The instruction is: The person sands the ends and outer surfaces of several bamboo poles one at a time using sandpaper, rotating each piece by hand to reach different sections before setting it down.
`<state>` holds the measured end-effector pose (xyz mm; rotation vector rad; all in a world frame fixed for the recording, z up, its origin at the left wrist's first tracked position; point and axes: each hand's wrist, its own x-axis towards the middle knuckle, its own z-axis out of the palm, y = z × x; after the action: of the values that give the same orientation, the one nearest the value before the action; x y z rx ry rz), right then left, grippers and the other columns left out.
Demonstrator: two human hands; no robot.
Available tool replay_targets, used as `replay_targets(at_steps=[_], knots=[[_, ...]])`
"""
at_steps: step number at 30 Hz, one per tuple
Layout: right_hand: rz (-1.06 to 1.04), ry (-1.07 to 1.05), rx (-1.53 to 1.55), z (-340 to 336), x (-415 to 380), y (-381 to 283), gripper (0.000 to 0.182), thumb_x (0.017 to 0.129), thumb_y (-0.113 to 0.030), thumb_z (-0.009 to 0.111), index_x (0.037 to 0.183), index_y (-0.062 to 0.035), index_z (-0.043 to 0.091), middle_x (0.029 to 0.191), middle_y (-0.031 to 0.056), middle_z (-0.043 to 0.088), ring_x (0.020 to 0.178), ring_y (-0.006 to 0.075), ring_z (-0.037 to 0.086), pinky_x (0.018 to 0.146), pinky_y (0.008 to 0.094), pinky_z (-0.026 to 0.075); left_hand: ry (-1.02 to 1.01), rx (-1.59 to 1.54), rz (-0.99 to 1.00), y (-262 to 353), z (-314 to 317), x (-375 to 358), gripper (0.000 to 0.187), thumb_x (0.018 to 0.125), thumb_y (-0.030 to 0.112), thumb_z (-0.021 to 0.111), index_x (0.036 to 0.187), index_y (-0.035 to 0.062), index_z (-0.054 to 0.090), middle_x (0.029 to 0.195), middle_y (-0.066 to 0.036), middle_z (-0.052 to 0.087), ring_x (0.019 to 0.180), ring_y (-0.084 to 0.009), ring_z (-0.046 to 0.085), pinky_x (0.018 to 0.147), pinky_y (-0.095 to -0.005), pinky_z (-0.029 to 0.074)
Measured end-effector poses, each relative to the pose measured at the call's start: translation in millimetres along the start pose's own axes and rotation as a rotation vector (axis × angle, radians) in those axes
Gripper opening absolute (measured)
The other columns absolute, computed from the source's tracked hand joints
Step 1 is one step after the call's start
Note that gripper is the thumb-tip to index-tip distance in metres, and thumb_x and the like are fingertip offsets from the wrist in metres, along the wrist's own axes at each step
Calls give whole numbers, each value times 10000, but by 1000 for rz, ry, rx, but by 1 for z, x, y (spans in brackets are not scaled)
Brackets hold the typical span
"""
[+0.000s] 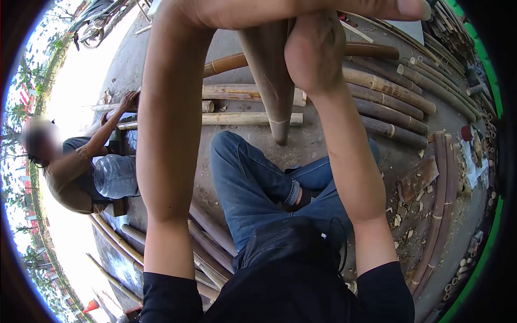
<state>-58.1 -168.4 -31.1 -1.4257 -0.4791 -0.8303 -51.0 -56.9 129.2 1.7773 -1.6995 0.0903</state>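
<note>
A brown bamboo pole [271, 70] slants away from me between my forearms, its narrow far end low near the floor ahead of my crossed legs. My right hand [318, 51] is closed against the pole's right side; its fingertips are hidden. Across the near end of the pole lies my left hand [301, 9], thumb stretched to the right. The top of the frame cuts off its other fingers, so their grip does not show.
Bamboo poles lie in rows ahead [253, 118] and to the right [393, 102]. More poles [441, 204] and a brown flat piece [418, 177] lie nearer on the right among chips. At left a co-worker [72, 172] sits by a clear plastic jug [116, 176].
</note>
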Motion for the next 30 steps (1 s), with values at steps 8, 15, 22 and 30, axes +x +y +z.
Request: replay_targets(at_steps=[8,15,22,30], knots=[[342,157,-19,15,-140,68,786,1110,-590,187,888,-3,661,686,63,587,678,142,556,670,321,457,263,261,-324,-17,1,-15,763,964,629,574,1222,-80,686,1110,-263,715,1100,-369,688,980,-447,522],[438,64,-4,14,-31,-27,648,1133,-452,297,830,7,640,666,101,588,668,178,565,679,364,465,186,371,-405,49,23,-6,862,969,690,501,1286,-101,638,1220,-312,673,1184,-409,652,1003,-477,509],[464,89,37,7,-19,-34,606,1102,-395,318,888,46,673,787,187,680,823,271,642,818,392,475,156,-80,51,5,18,11,1097,779,838,536,1297,-127,602,1195,-300,647,1105,-408,665,938,-465,521],[399,219,-177,13,-99,33,725,1131,-478,205,917,6,701,706,106,672,770,203,669,755,369,507,23,607,-295,38,4,12,749,1022,592,447,1309,-77,623,1287,-239,661,1204,-382,639,1029,-455,492]])
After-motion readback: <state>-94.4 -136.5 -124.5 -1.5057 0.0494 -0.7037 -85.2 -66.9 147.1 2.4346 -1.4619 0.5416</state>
